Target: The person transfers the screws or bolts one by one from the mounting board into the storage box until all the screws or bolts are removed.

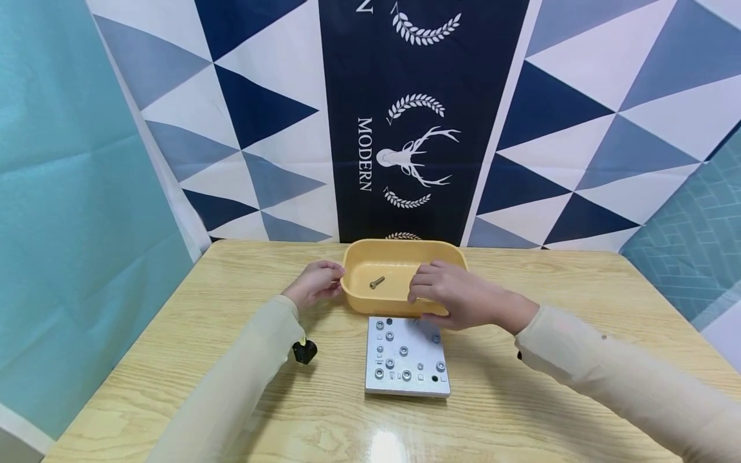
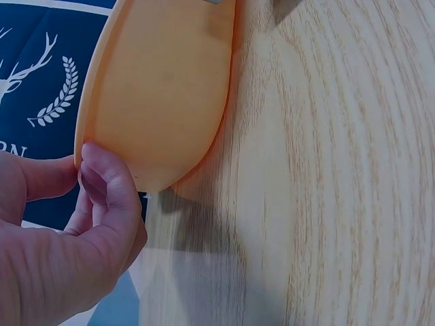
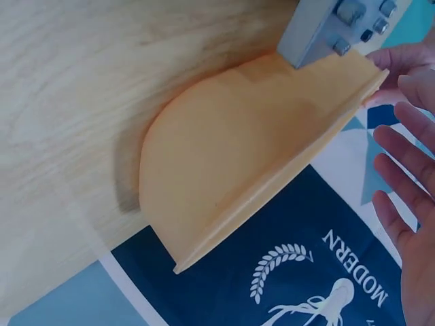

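Observation:
A yellow plastic bin (image 1: 361, 305) stands at the back of the table with a single bolt (image 1: 377, 282) lying inside it. My left hand (image 1: 317, 283) pinches the bin's left end at the rim; in the left wrist view the thumb and fingers (image 2: 109, 170) meet on that edge. My right hand (image 1: 454, 296) is over the bin's right front side, fingers loosely bent. The right wrist view shows those fingers (image 3: 401, 146) spread, holding nothing. Just in front of the bin lies a silver metal plate (image 1: 405, 382), studded with several socket-head screws.
The wooden table (image 1: 243, 334) reaches back to a patterned cloth wall (image 1: 272, 116). A teal sheet (image 1: 75, 225) hangs along the left side. By the left sleeve is a small black device (image 1: 304, 352).

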`<state>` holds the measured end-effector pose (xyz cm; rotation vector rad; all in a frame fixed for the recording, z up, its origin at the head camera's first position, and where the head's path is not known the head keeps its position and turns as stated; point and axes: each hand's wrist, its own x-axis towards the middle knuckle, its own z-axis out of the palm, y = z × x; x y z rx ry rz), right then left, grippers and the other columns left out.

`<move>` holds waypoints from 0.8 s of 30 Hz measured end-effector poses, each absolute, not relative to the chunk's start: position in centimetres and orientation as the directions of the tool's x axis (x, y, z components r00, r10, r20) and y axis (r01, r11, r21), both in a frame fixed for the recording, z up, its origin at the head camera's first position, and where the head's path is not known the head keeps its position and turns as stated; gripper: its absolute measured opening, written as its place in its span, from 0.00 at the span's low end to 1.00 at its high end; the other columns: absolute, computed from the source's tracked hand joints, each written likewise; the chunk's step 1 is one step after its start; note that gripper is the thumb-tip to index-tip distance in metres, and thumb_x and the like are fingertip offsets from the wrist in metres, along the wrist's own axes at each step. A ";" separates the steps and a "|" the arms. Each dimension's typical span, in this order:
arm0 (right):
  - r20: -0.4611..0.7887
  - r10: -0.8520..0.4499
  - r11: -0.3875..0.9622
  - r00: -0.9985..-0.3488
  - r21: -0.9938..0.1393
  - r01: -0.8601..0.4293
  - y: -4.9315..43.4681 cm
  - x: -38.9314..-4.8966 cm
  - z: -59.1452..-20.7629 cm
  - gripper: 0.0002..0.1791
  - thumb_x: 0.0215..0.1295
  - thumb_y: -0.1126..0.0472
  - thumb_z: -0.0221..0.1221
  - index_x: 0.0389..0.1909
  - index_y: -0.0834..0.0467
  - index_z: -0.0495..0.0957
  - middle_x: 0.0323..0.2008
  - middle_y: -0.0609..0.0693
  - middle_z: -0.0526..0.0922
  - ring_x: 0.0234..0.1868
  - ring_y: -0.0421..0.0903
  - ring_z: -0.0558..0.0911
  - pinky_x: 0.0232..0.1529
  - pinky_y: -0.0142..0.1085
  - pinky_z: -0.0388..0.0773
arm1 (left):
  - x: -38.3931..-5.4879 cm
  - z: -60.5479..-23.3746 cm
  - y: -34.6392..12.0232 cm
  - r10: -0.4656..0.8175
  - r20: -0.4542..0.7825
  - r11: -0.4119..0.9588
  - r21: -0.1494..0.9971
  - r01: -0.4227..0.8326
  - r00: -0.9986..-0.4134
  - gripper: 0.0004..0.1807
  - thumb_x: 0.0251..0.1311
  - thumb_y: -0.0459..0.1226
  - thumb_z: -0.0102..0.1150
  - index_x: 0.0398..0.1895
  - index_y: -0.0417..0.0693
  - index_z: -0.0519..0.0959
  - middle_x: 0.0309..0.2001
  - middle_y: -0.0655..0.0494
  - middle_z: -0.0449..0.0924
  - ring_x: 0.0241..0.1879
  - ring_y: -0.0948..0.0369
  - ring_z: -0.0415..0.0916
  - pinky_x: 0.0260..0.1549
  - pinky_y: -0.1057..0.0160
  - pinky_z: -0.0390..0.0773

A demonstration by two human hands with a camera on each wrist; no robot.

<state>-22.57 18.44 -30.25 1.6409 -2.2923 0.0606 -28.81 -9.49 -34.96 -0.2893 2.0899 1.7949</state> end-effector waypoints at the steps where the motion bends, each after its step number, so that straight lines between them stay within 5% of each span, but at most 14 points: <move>1: 0.286 -0.916 0.332 -0.280 0.150 -0.931 18.5 -22.4 -30.4 0.14 0.51 0.57 0.69 0.39 0.52 0.81 0.36 0.42 0.81 0.41 0.41 0.76 0.44 0.38 0.73 | -28.8 -35.0 -9.5 0.082 -0.405 0.165 0.906 -0.389 -0.910 0.11 0.70 0.33 0.48 0.51 0.38 0.71 0.39 0.52 0.70 0.29 0.65 0.70 0.25 0.73 0.74; 24: 0.289 -0.930 0.275 -0.226 0.142 -0.951 18.6 -19.6 -31.8 0.14 0.52 0.55 0.68 0.39 0.51 0.79 0.36 0.40 0.80 0.39 0.39 0.73 0.44 0.34 0.72 | -29.0 -34.9 -9.7 0.090 -0.420 0.179 0.899 -0.401 -0.903 0.14 0.70 0.34 0.48 0.55 0.38 0.71 0.42 0.49 0.72 0.31 0.64 0.70 0.30 0.72 0.74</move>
